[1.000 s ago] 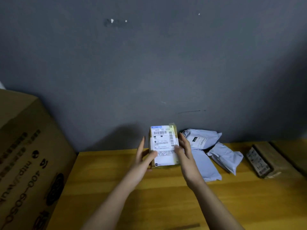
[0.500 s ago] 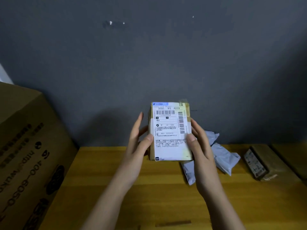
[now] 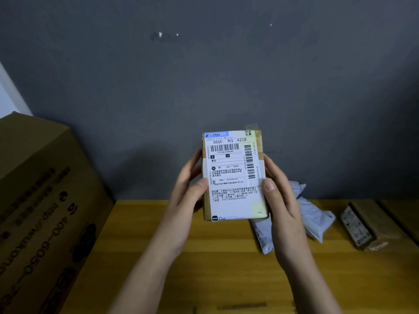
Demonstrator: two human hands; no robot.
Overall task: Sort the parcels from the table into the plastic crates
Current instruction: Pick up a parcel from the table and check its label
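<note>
Head view: a small brown cardboard parcel with a white shipping label (image 3: 234, 175) is held upright above the yellow wooden table (image 3: 204, 268), label facing the camera. The left hand (image 3: 186, 196) grips its left edge, thumb on the label; the right hand (image 3: 281, 200) grips its right edge the same way. Just right of the right hand lie grey plastic mailer bags (image 3: 315, 216); farther right, a flat brown box (image 3: 367, 225). Well left of the left hand stands a large printed cardboard carton (image 3: 45, 211).

Cardboard parcel (image 3: 233, 175) – glossy paper label; grey plastic mailers (image 3: 315, 216); wooden table (image 3: 226, 268) – smooth.
</note>
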